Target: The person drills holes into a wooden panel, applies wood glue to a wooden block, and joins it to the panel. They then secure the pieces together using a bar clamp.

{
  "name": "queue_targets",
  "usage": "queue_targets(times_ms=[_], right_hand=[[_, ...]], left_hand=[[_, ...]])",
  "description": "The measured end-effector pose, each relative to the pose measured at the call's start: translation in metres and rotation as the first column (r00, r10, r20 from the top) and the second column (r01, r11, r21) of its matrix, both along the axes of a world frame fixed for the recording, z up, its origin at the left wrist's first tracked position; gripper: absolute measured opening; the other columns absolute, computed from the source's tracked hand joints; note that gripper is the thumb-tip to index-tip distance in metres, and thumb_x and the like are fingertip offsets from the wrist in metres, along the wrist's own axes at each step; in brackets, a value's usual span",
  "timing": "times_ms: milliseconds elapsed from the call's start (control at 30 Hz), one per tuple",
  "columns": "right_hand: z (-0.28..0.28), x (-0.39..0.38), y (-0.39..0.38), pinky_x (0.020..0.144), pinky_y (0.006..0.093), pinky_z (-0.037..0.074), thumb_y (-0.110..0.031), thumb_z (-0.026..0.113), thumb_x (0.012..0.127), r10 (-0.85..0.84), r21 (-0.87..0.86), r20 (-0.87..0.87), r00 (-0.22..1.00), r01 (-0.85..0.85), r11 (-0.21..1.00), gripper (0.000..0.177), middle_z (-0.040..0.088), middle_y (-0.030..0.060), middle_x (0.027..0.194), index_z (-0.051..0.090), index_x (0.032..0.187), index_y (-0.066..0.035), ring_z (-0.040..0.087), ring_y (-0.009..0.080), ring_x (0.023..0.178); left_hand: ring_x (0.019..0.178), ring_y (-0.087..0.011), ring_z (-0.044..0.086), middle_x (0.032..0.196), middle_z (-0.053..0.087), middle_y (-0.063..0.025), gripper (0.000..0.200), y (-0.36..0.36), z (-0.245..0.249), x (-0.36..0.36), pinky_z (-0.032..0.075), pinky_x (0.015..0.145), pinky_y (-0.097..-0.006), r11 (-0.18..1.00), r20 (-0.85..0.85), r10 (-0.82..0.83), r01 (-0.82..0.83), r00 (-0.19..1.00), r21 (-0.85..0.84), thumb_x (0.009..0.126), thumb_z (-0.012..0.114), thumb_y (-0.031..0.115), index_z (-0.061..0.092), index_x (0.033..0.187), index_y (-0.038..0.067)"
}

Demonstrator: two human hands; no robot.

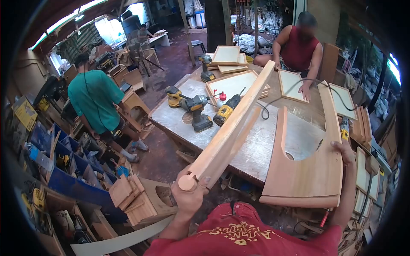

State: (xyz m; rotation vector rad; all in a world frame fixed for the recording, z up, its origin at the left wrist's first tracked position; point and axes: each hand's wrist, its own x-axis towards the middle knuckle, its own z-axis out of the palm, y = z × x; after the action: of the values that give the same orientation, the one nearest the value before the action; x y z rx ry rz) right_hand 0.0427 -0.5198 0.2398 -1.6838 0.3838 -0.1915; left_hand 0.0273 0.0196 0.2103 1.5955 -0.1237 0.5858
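Head view: left hand point(190, 194) clenched around the rounded near end of a long wooden piece point(232, 128), held raised and slanting up and away over the workbench point(171, 117). Right hand point(344, 152) grips the right edge of a U-shaped wooden panel point(307, 177), fingers curled over it. Panel lies flat on the bench, near end overhanging the bench edge. On the bench beyond the long piece: two cordless drills point(197, 110) side by side, and framed panels point(228, 57) stacked farther back. A person in a red top point(298, 49) at the far side rests a hand on a framed panel. A person in a green shirt point(92, 100) stands well left of the bench.
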Motion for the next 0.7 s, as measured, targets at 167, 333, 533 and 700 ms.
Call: queue_targets(times_ms=[167, 333, 533, 700], right_hand=[[-0.031, -0.011, -0.021, 0.064, 0.0315, 0.056, -0.013, 0.065, 0.076, -0.017, 0.063, 0.053, 0.998, 0.014, 0.998, 0.026, 0.069, 0.0082, 0.082, 0.067, 0.095, 0.004, 0.068, 0.0185, 0.069], [-0.079, -0.004, 0.003, 0.068, 0.0345, 0.060, -0.011, 0.063, 0.077, -0.084, 0.412, -0.034, 0.996, 0.090, 0.907, 0.028, 0.070, 0.0121, 0.087, 0.066, 0.101, 0.005, 0.070, 0.0223, 0.072], [-0.149, 0.003, 0.013, 0.075, 0.0411, 0.061, -0.011, 0.059, 0.088, -0.132, 0.603, -0.089, 0.987, 0.159, 0.782, 0.031, 0.069, 0.0160, 0.096, 0.059, 0.112, 0.008, 0.071, 0.0278, 0.081], [-0.202, 0.002, 0.021, 0.077, 0.0429, 0.060, -0.015, 0.061, 0.094, -0.142, 0.612, -0.122, 0.982, 0.187, 0.768, 0.036, 0.067, 0.0190, 0.102, 0.056, 0.120, 0.010, 0.071, 0.0304, 0.086]], left_hand=[[0.082, -0.0147, 0.067, 0.098, 0.071, -0.0120, 0.046, -0.004, -0.006, 0.001, 0.056, 0.074, -0.0297, 0.994, 0.059, 0.075, -0.079, 0.995, 0.073, 0.086, 0.082, 0.013, 0.061, 0.122, -0.007], [0.100, -0.0162, 0.062, 0.107, 0.066, -0.0092, 0.050, -0.013, 0.000, -0.008, 0.050, 0.090, -0.0315, 0.993, -0.069, 0.110, -0.112, 0.992, -0.028, 0.084, 0.084, 0.018, 0.060, 0.120, -0.007], [0.097, -0.0150, 0.063, 0.105, 0.067, -0.0072, 0.047, -0.031, -0.002, -0.019, 0.050, 0.089, -0.0309, 0.989, -0.061, 0.149, -0.147, 0.987, 0.028, 0.086, 0.083, 0.020, 0.062, 0.119, -0.006], [0.095, -0.0147, 0.063, 0.103, 0.068, -0.0072, 0.045, -0.035, 0.002, -0.023, 0.050, 0.088, -0.0305, 0.983, -0.064, 0.164, -0.157, 0.984, 0.096, 0.086, 0.082, 0.019, 0.063, 0.118, -0.006]])
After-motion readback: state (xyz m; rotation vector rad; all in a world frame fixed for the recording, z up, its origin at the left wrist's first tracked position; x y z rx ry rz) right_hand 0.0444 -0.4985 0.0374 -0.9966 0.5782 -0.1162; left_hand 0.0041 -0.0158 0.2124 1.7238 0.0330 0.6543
